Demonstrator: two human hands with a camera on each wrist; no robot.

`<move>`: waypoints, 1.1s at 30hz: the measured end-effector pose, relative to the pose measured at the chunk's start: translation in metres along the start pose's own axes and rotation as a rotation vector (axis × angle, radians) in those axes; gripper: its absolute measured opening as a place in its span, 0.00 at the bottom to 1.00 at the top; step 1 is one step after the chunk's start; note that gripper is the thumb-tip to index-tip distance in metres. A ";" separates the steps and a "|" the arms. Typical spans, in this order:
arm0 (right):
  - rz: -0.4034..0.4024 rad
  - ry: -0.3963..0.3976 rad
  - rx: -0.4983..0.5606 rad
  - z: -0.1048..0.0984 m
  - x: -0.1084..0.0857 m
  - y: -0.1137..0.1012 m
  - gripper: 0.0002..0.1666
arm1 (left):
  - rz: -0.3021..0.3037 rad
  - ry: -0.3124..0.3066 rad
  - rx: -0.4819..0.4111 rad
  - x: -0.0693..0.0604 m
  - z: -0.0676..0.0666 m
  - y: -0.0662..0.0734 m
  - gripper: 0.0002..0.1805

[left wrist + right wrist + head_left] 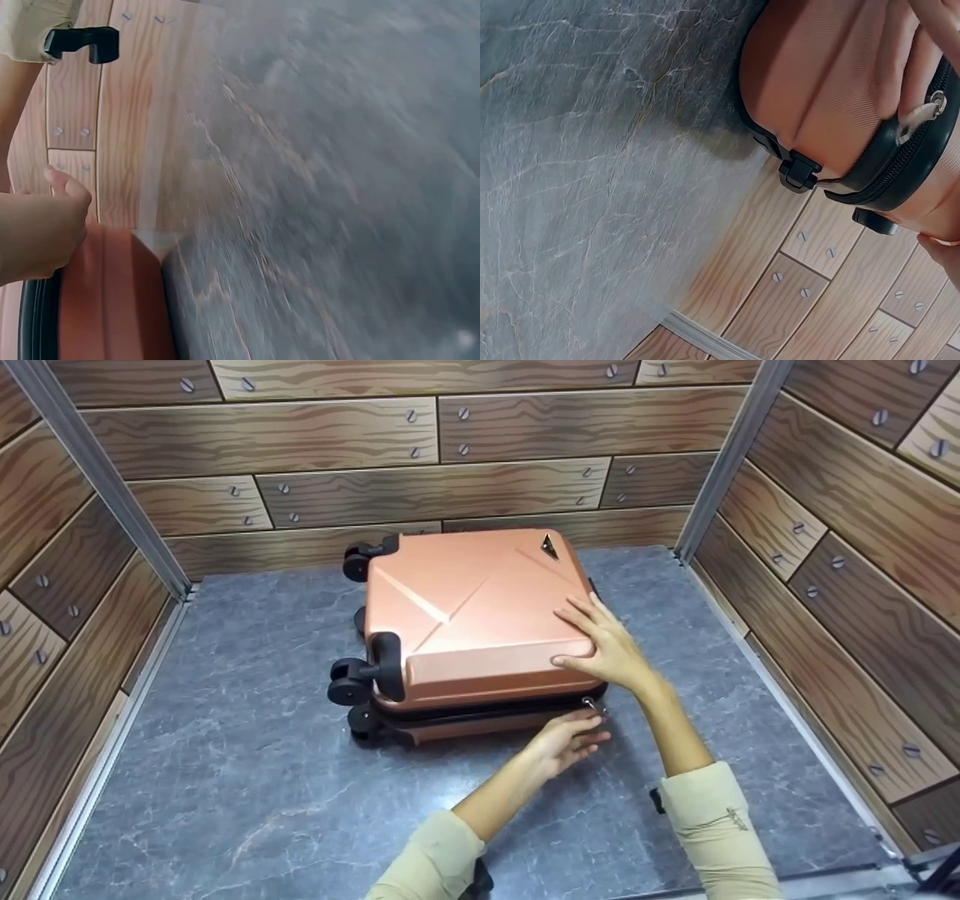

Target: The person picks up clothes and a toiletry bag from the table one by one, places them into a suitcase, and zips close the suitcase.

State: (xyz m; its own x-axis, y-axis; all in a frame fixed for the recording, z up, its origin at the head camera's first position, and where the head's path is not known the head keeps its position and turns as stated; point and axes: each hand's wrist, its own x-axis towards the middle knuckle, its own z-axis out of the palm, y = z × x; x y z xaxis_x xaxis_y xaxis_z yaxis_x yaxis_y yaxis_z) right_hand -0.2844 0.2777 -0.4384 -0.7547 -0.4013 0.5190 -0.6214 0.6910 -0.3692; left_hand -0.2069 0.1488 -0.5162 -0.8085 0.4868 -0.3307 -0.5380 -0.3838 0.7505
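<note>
A pink-copper hard-shell suitcase [480, 592] lies flat on the floor, its black wheels [351, 681] toward the left. My right hand [611, 649] rests on its near right corner, fingers spread over the top shell. Beside the near right side, my left hand [559, 746] has its fingers at the metal zipper pull [590, 703]. In the right wrist view the pull [921, 118] lies against fingertips, with the black zipper band [889, 176] running below it. The left wrist view has my left hand [41, 232] against the suitcase side [109, 300].
Grey marbled floor [247, 780] surrounds the suitcase. Wood-patterned panels form the back wall [360, 435], left wall [67, 585] and right wall [847, 570], with metal strips at their edges. Black fittings [800, 171] stick out from the suitcase's end.
</note>
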 end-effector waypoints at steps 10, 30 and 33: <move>0.001 0.006 0.033 0.001 -0.001 -0.001 0.44 | -0.110 0.001 -0.143 0.009 0.005 0.001 0.09; -0.021 0.050 -0.220 0.002 0.003 -0.025 0.49 | 0.368 0.034 0.503 0.008 0.008 0.003 0.15; -0.033 0.064 -0.224 0.007 0.001 -0.025 0.53 | 0.409 0.107 0.698 0.007 0.007 0.003 0.14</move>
State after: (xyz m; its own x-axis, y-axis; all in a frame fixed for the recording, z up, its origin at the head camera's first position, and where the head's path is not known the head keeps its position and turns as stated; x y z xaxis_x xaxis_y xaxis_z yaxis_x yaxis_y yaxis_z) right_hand -0.2709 0.2561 -0.4343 -0.7155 -0.3922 0.5781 -0.5779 0.7973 -0.1743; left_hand -0.2131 0.1566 -0.5120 -0.9462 0.3229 0.0206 0.0487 0.0792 0.9957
